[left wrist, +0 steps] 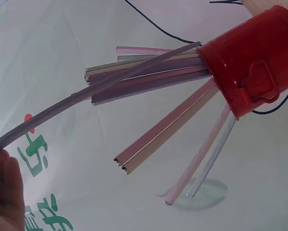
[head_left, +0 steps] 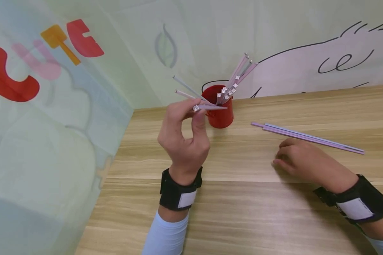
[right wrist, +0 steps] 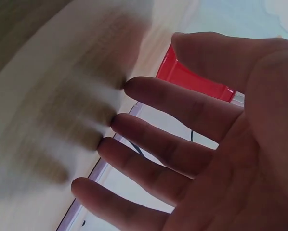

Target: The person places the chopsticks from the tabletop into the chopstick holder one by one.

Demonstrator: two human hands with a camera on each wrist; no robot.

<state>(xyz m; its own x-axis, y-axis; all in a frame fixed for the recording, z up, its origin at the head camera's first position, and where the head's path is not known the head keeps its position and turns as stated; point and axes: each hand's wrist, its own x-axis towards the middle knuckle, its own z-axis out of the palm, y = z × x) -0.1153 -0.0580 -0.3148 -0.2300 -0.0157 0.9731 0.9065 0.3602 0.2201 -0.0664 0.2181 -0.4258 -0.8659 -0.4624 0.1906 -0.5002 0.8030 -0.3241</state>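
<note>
My left hand [head_left: 186, 141] pinches a purple chopstick [head_left: 212, 107] near its patterned end between thumb and fingers. In the head view its thin end passes over the small red bucket [head_left: 221, 119]. The left wrist view shows the held chopstick [left wrist: 52, 111] slanting to the bucket rim [left wrist: 209, 62]; whether it touches is unclear. Several pink, purple and pale chopsticks [left wrist: 165, 130] lean out of the bucket in different directions. My right hand [head_left: 309, 163] rests on the table with loosely bent fingers [right wrist: 156, 96] and holds nothing. Just beyond it lie a few chopsticks [head_left: 306, 137].
The wooden table [head_left: 239, 209] meets a pale printed cloth backdrop [head_left: 204, 35] behind the bucket. Another printed cloth [head_left: 51, 141] with coloured shapes borders the table on the left.
</note>
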